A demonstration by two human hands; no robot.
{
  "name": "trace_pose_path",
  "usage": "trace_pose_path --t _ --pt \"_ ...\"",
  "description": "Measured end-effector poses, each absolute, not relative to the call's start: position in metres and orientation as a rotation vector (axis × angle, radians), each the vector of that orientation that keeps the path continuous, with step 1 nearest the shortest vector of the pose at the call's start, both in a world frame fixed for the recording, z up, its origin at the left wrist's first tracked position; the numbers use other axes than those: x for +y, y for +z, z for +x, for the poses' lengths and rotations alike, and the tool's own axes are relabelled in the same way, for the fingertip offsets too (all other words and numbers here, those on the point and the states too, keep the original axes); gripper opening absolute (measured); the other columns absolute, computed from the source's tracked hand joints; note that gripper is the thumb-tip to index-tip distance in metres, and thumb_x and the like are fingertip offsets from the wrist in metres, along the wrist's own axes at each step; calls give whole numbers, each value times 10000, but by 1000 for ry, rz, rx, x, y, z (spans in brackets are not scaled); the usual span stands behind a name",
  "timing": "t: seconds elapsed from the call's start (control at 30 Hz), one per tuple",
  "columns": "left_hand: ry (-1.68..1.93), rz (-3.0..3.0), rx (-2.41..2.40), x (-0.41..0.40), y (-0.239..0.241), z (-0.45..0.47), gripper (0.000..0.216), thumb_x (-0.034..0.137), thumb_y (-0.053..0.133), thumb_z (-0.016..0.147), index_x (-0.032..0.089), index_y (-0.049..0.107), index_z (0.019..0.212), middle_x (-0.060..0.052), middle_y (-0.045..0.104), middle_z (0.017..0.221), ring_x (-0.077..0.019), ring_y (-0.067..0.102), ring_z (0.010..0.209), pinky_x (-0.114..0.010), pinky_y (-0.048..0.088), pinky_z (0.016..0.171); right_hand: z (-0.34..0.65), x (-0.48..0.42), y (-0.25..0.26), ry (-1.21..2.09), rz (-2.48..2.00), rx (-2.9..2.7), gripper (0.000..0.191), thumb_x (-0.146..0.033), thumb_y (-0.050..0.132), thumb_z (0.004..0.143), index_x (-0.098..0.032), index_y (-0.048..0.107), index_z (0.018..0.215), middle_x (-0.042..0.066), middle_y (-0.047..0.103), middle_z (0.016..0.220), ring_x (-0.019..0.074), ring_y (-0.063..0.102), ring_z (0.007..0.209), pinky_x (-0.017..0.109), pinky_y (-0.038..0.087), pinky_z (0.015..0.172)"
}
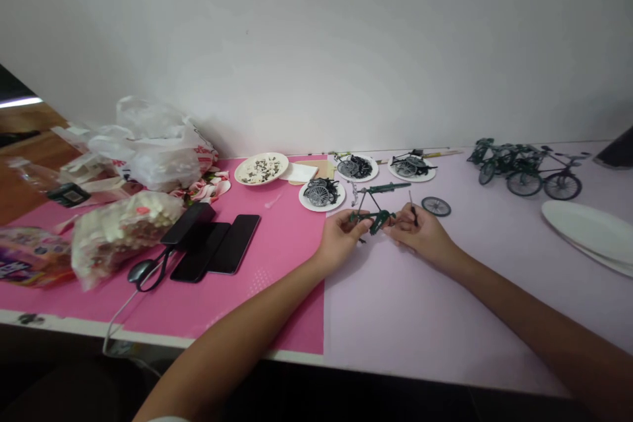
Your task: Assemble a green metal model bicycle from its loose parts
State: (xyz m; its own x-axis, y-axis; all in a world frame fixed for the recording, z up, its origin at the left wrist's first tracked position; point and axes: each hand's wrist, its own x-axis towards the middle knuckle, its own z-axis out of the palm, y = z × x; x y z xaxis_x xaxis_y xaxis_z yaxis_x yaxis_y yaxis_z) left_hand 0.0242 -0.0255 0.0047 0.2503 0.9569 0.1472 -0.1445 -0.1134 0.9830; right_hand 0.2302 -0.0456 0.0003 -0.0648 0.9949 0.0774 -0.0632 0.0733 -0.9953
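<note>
My left hand (341, 234) is closed on a dark green miniature bicycle frame (378, 219), pinching its left end between thumb and fingers. At the frame's right end, the fingertips of my right hand (420, 231) meet the green part. A thin rod with a dark lower section (414, 211) sticks up from my right hand; I cannot tell what kind of tool or part it is. Just beyond that hand lies a loose miniature wheel (436, 206). Behind the frame rests another long green bicycle part (390, 188).
Small plates of black wheels and parts (321, 195), (357, 167), (412, 165) stand at the back. Miniature bicycles (527, 175) stand right, near white oval plates (593, 227). Phones (235, 244), a bag of pale sticks (123, 231) and plastic bags (153, 145) crowd the left.
</note>
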Motion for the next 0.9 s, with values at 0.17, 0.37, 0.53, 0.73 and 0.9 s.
trace_pose_path --t 0.17,0.37,0.53,0.73,0.9 --pt "1154 1314 848 -28 -2 26 426 441 836 807 115 750 1066 -106 788 952 -163 704 783 -259 556 681 231 -47 3 1168 -1093 -1316 660 -376 943 647 -263 309 791 -26 703 883 112 603 508 275 471 470" --pt "1232 1284 917 -23 -6 25 405 422 831 812 118 742 1065 -86 774 906 -157 696 769 -255 548 687 243 -44 8 1065 -1193 -1397 487 -402 762 852 -267 298 792 42 766 1015 132 580 515 324 475 517" --pt "1270 1249 944 -20 -6 23 375 401 827 816 122 738 1050 -86 773 930 -167 705 804 -287 575 757 260 -35 26 794 -1270 -1438 464 -592 668 921 -263 384 757 50 745 836 199 643 687 320 471 581" --pt "1284 1302 1018 -19 -8 23 390 436 797 830 118 742 1051 -72 752 874 -151 666 748 -256 540 683 294 -23 65 479 -1310 -1518 466 -682 488 987 -266 537 781 41 700 764 185 564 602 339 442 566" --pt "1269 1364 1067 -23 -6 24 373 421 784 832 119 747 1049 -65 739 844 -141 634 707 -234 505 616 319 -2 67 319 -1413 -1639 458 -622 566 955 -267 392 725 17 656 691 195 615 628 342 478 614"
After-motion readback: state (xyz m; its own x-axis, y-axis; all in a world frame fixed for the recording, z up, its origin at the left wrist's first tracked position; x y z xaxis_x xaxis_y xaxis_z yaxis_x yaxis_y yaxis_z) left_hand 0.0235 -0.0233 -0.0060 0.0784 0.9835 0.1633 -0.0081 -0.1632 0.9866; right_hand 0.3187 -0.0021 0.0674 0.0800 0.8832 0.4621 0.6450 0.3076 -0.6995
